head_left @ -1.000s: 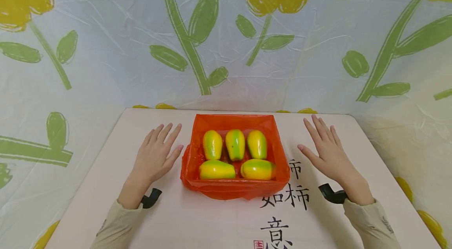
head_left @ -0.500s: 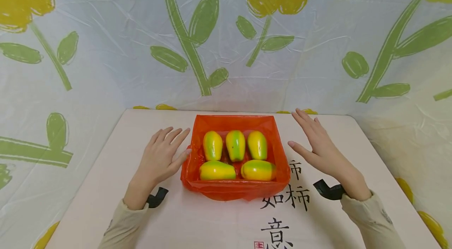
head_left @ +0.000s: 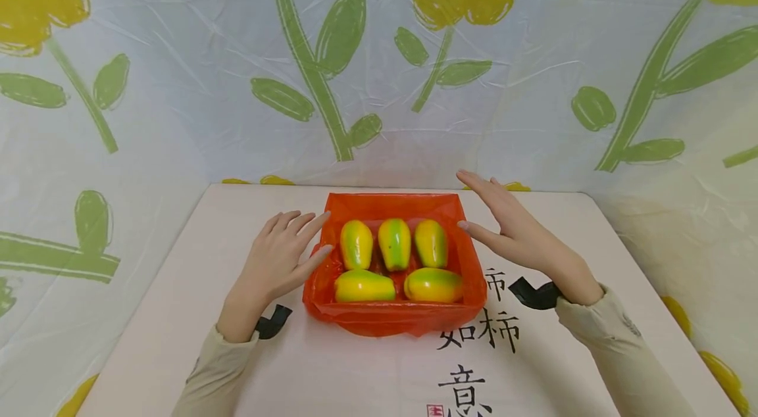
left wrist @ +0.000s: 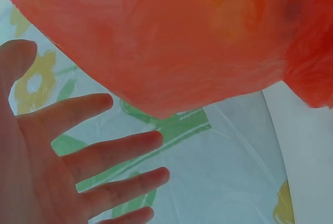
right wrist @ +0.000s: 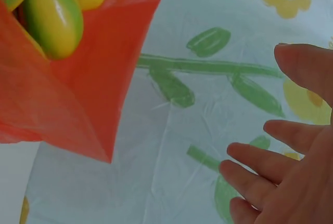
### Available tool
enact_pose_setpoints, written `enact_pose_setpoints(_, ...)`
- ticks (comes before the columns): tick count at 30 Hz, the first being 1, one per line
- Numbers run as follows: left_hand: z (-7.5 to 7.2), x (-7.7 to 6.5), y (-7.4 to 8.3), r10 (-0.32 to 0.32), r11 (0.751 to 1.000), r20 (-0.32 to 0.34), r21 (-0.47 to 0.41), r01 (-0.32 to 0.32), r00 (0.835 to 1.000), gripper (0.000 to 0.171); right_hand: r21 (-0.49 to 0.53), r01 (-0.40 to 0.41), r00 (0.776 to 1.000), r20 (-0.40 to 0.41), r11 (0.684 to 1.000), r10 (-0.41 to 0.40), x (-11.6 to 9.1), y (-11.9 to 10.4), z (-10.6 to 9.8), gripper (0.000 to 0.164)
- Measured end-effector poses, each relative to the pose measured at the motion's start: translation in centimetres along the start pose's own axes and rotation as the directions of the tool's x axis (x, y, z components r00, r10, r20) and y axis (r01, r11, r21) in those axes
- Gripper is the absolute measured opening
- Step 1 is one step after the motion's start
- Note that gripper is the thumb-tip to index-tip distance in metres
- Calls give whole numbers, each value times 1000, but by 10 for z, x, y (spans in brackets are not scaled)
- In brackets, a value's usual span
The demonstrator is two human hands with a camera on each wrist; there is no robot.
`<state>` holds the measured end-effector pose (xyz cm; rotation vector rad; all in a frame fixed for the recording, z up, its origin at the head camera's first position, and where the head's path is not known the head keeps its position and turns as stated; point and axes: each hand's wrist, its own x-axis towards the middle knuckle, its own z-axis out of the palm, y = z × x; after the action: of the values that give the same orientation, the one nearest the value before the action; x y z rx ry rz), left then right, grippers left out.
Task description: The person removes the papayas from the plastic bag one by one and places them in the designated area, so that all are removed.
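Note:
A rectangular open-topped container wrapped in red plastic bag film point(head_left: 393, 318) stands mid-table. Inside lie several glossy yellow-green fruits point(head_left: 394, 244), mango-like in shape: a back row upright, a front row on its side. My left hand point(head_left: 275, 266), fingers spread, is beside the container's left wall; its fingertips overlap the rim in the head view. The left wrist view has a gap between these fingers point(left wrist: 114, 151) and the red film. My right hand point(head_left: 524, 233) is raised at the right rear corner, thumb tip near the rim. In the right wrist view its fingers point(right wrist: 265, 164) are apart from the film.
The pale table point(head_left: 349, 377) bears black brush characters point(head_left: 464, 384) and a small red seal mark to the front right. A flower-printed cloth point(head_left: 201, 75) encloses the back and sides. A black band piece point(head_left: 535, 293) sticks out at each wrist.
Both hands have moved inward toward the container, the left to the right and the right to the left. The right hand has turned more sideways. Container and fruits stay put.

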<state>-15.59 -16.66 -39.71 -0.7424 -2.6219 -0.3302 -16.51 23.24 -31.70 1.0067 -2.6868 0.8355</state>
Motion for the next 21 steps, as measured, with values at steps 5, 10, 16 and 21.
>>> enact_pose_setpoints(5, 0, 4, 4, 2, 1000, 7, 8, -2, 1000, 59, 21, -21, 997, 79, 1000, 19, 15, -8, -1, 71)
enact_pose_setpoints(10, 3, 3, 4, 3, 1000, 4, 7, -3, 1000, 59, 52, 14, 987, 157, 999, -22, 31, -15, 2, 67)
enact_pose_setpoints(16, 7, 4, 4, 12, 1000, 6, 23, -12, 1000, 59, 99, 63, 968, 235, 993, -85, 42, -16, 13, 63)
enact_pose_setpoints(21, 9, 5, 6, 14, 999, 48, 32, -15, 999, 59, 139, 68, 942, 318, 988, -109, 48, -14, 25, 61)
